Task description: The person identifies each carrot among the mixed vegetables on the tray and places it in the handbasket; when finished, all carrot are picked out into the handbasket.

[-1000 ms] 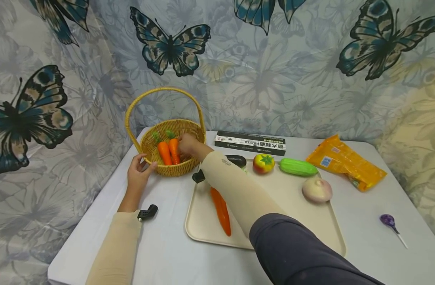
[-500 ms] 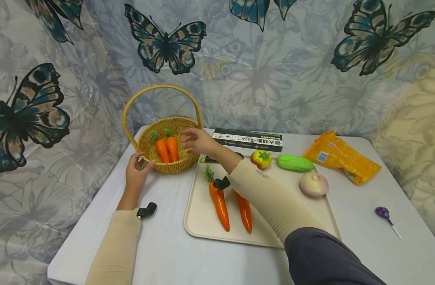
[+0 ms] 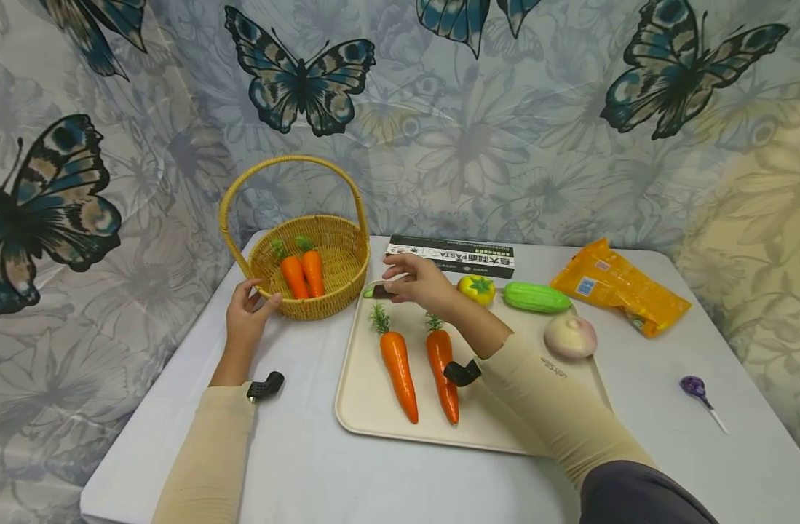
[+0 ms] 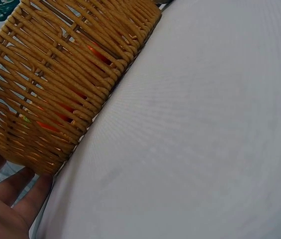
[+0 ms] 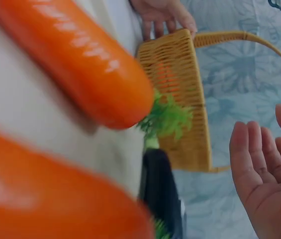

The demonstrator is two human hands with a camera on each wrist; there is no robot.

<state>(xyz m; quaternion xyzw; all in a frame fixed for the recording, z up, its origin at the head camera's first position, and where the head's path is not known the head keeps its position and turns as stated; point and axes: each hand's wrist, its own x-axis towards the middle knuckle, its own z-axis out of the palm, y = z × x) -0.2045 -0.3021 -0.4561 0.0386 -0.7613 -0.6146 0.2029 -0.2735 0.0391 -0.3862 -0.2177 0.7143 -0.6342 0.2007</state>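
Observation:
A yellow wicker basket [image 3: 321,306] with a tall handle stands at the back left, and two small carrots [image 3: 303,274] lie in it. My left hand [image 3: 247,320] holds its near left side, thumb at the rim; the left wrist view shows fingertips [image 4: 35,194] against the wickerwork. Over the back left of the beige tray [image 3: 373,426], my right hand [image 3: 426,286] hovers with loosely extended fingers and nothing in them. Below it, an eggplant [image 3: 381,292] is mostly hidden. Two larger carrots, a left one [image 3: 400,371] and a right one [image 3: 441,356], lie side by side on the tray.
Along the tray's far side are a red-yellow tomato-like fruit [image 3: 476,289], a green cucumber [image 3: 536,298] and a pale onion-shaped vegetable [image 3: 570,336]. Behind stands a black-and-white pasta box [image 3: 450,256]. An orange packet [image 3: 619,287] and a purple lollipop [image 3: 694,388] lie to the right.
My right hand has come out of the basket, empty, and moved right over the tray, uncovering both large carrots. The two small carrots stay in the basket; my left hand keeps its hold.

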